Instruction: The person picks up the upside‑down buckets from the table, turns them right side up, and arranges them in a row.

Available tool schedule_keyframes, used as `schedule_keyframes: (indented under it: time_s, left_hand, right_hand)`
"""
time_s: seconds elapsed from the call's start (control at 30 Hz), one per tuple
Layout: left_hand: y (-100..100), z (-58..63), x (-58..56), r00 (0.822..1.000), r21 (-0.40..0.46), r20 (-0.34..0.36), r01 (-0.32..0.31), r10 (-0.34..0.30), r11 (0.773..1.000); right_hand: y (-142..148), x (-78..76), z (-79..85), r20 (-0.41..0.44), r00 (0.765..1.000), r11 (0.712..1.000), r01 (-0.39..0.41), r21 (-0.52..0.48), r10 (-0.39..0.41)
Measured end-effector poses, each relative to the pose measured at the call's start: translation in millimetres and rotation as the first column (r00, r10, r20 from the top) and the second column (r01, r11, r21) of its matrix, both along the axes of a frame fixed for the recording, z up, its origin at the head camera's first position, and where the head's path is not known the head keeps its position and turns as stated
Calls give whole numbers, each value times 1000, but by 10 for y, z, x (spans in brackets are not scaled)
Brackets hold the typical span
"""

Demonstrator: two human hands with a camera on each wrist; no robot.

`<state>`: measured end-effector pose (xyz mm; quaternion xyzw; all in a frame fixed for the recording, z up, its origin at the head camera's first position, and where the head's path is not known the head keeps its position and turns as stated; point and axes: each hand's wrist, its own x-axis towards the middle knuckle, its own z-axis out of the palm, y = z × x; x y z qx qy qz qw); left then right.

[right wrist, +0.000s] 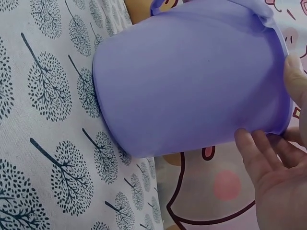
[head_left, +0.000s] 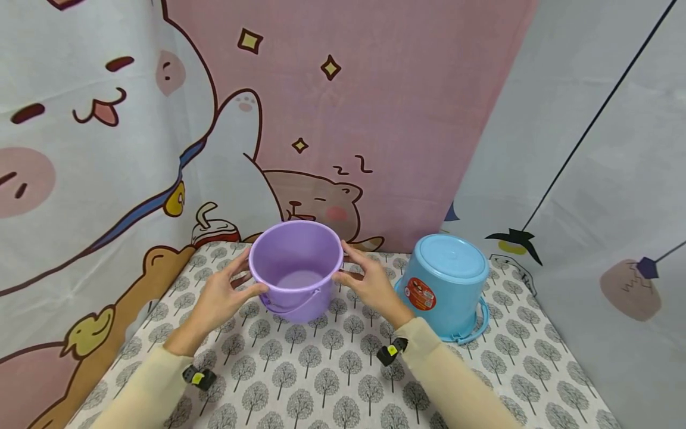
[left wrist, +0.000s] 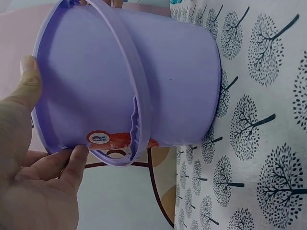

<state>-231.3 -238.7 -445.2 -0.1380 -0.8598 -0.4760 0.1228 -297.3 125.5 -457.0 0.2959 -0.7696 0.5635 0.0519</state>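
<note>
A purple bucket stands upright near the back of the table, its mouth facing up. My left hand grips it at the left of the rim, thumb at the front and fingers round the side. On the opposite side my right hand holds the rim in the same way. The bucket's handle hangs down against the wall, and part of a red label shows beneath the rim. In the right wrist view, the thumb lies at the rim while the fingertips touch the wall just below.
To the right, a light blue bucket sits upside down, with a red label on its side and its handle resting low on the cloth. A tree-patterned tablecloth covers the table. Printed curtains hang behind and at both sides.
</note>
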Motion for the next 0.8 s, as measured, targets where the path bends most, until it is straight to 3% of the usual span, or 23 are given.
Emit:
schedule_keyframes:
  time_s: [0.23, 0.4, 0.6, 0.8]
  left_hand:
    - [34, -1, -6, 999, -72, 51, -12, 16, 997]
    - [65, 34, 56, 998, -104, 34, -57, 61, 993]
    - [163, 79, 145, 992, -115, -80, -102, 93, 988]
    - [343, 92, 250, 957, -111, -279, -119, 84, 987]
  right_hand:
    - [3, 24, -39, 31, 1000, 1000, 0, 17, -1]
    - [50, 77, -86, -3, 1000, 998, -16, 53, 16]
    - [202, 232, -135, -58, 998, 990, 5, 143, 3]
    - [428, 479, -150, -139, 989, 947, 94, 306, -53]
